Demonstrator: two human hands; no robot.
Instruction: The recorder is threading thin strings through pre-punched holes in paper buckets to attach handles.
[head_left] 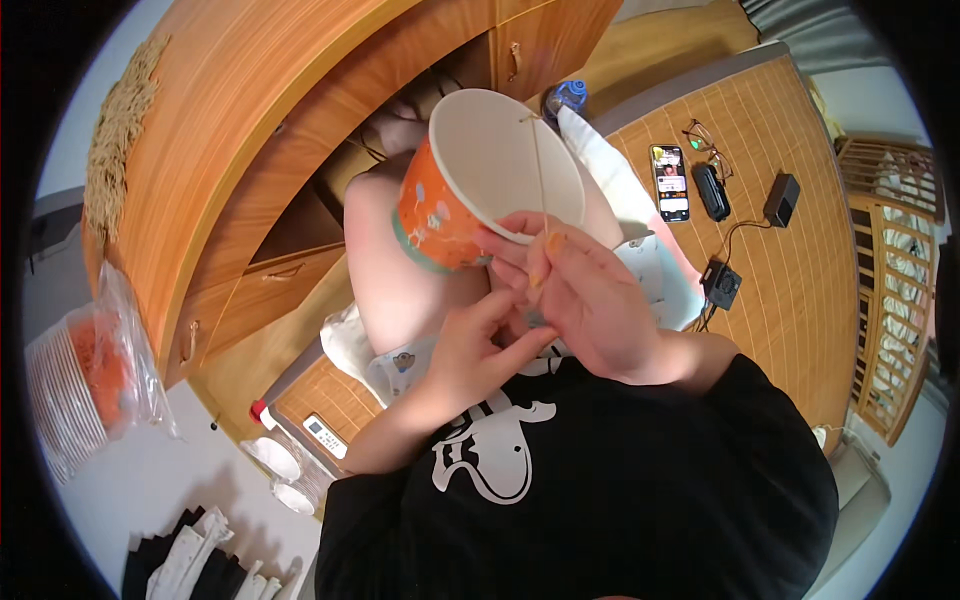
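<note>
An orange paper tub (425, 215) with a white inside and a green lower band rests tilted on my lap, its mouth facing up and right. A thin light cord (540, 165) runs from the tub's far rim across the opening to my right hand (590, 300). Thumb and fingers of that hand pinch the cord near the tub's near rim. Just below it, to the left, my left hand (478, 345) has its fingers bent together. What they hold, if anything, is hidden.
Beyond my knees curves a wooden desk (225, 150) with drawers. On the mat to the right lie a phone (670, 183), glasses (710, 150), a black case (712, 192) and cabled black devices (721, 284). Bagged stacked tubs (75, 385) stand left; a white remote (325, 436) lies lower left.
</note>
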